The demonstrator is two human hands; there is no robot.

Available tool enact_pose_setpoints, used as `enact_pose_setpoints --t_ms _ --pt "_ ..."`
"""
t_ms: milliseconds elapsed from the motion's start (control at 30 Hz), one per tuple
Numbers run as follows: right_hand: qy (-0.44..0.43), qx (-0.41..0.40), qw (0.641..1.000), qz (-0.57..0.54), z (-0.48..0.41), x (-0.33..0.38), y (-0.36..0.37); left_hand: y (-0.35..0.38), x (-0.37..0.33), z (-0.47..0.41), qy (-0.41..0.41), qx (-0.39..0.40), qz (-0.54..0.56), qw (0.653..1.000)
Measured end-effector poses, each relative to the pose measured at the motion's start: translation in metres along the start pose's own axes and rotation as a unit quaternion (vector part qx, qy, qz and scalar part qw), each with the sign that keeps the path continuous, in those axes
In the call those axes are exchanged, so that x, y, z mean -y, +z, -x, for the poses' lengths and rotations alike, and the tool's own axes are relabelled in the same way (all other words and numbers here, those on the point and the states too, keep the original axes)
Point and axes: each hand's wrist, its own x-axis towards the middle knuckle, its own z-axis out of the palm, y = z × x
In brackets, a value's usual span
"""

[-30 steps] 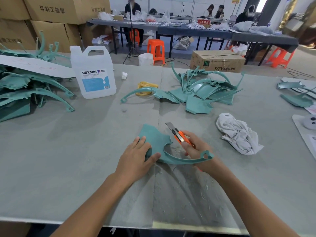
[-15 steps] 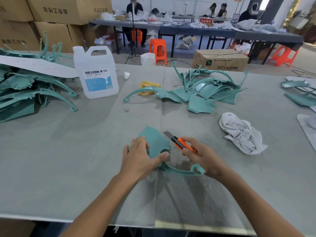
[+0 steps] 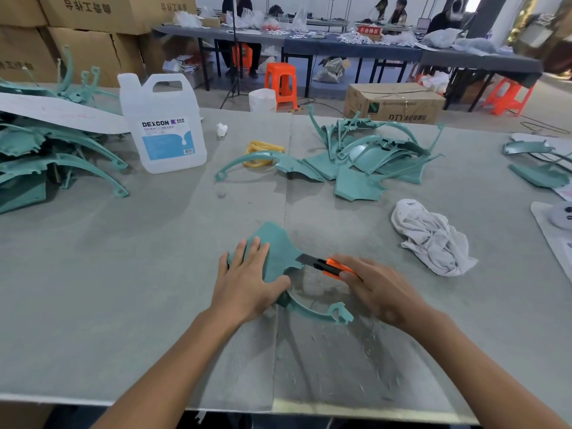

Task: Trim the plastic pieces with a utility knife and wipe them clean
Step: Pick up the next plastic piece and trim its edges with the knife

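- Head view: the left hand (image 3: pixel 244 283) presses flat on the piece (image 3: pixel 278 243), near middle of the surface (image 3: pixel 123 274); the right hand (image 3: pixel 380 289) grips the knife (image 3: pixel 325 264), blade at the piece's edge.
- Trimming looks underway, shavings (image 3: pixel 356 351) nearby; the rag (image 3: pixel 433 239) lies untouched, so wiping remains. 2 piles (image 3: pixel 371 156) wait beyond.
- The jug (image 3: pixel 161 125) is capped, fill level unclear.

The jug (image 3: pixel 161 125) at the worktop's (image 3: pixel 123 274) far left reads "DEXCON" — the cardboard box (image 3: pixel 393 102) beyond its far edge, "DTY" — a red sign (image 3: pixel 368 30), "不合格区".
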Motion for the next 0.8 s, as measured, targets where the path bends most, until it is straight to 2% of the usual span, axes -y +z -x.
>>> enact_pose_setpoints --t_ms 100,233,433,667,800 --pt "-0.01 0.013 0.999 0.028 -0.001 0.0 0.0 0.0 0.0 0.001 0.002 -0.002 -0.005 1.0" --pt "-0.02 0.011 1.0 0.009 -0.003 -0.002 0.003 0.001 -0.001 0.0 0.0 -0.001 -0.008 1.0" --pt "-0.017 -0.044 0.997 0.069 -0.007 -0.001 0.015 0.001 -0.002 -0.001 -0.002 -0.002 -0.008 1.0" --pt "0.035 -0.067 0.992 0.097 -0.007 0.003 0.026 0.001 -0.002 0.0 -0.003 -0.005 -0.007 1.0" --pt "0.02 -0.041 0.994 0.103 -0.003 0.003 0.027 0.0 -0.004 0.002 0.0 -0.006 -0.016 1.0"
